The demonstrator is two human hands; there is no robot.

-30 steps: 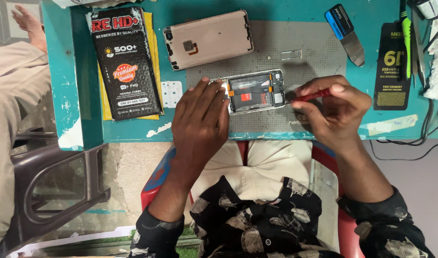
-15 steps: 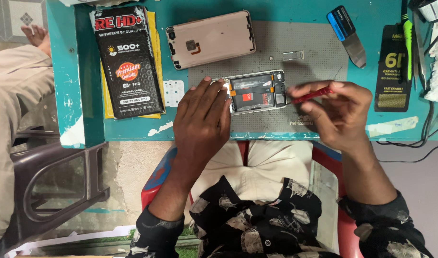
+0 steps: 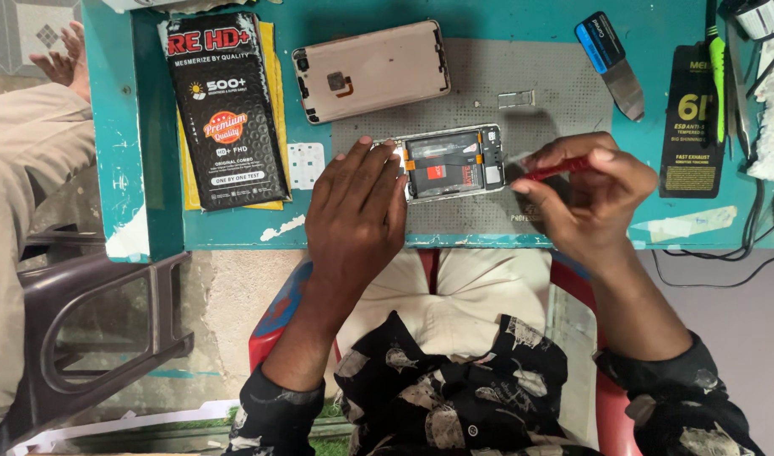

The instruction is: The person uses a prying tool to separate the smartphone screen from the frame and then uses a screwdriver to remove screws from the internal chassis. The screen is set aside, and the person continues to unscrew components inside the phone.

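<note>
Two hands work over an opened smartphone (image 3: 451, 162) lying lengthwise left to right on a textured grey mat (image 3: 522, 93). Left hand (image 3: 357, 207) presses flat on its left end; right hand (image 3: 594, 194) pinches a slim red screwdriver (image 3: 546, 171), tip pointing left at the phone's right edge.

Item count: two hands, left (image 3: 353, 207) and right (image 3: 585, 194); one opened phone (image 3: 450, 162); one back cover (image 3: 370, 72); one red screwdriver (image 3: 556, 169); two black packages (image 3: 227, 110) (image 3: 689, 122); one blue scraper (image 3: 611, 63); one grey mat (image 3: 522, 76).
</note>
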